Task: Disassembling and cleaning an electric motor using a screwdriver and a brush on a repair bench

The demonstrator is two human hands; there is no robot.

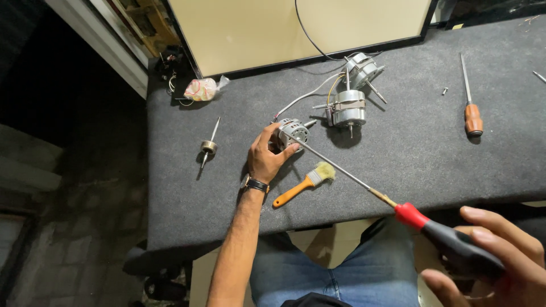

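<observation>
The left hand (pixel 265 156) was curled around a small electric motor (pixel 292 132) near the middle of the dark grey felt-covered table (pixel 398 153), thumb on the near side and fingers over the top, holding it down on the surface. The right hand (pixel 500 256), close to the camera at the near right, was closed around the black and red handle of a long screwdriver (pixel 409 215). Its thin shaft ran up and to the left across the table edge, and the tip met the motor's housing just beside the left thumb.

Just near of the motor lay a small paintbrush with an orange handle (pixel 301 185). Farther back and to the right stood two more motors (pixel 350 96), joined by white and yellow wires. A rotor shaft (pixel 209 146) lay alone at the left, well apart from the hands. An orange-handled screwdriver (pixel 471 108) lay at the far right, with a small screw (pixel 445 90) beside it. A crumpled plastic bag (pixel 202 88) sat at the far left corner, below a cream panel with a black frame (pixel 301 28).
</observation>
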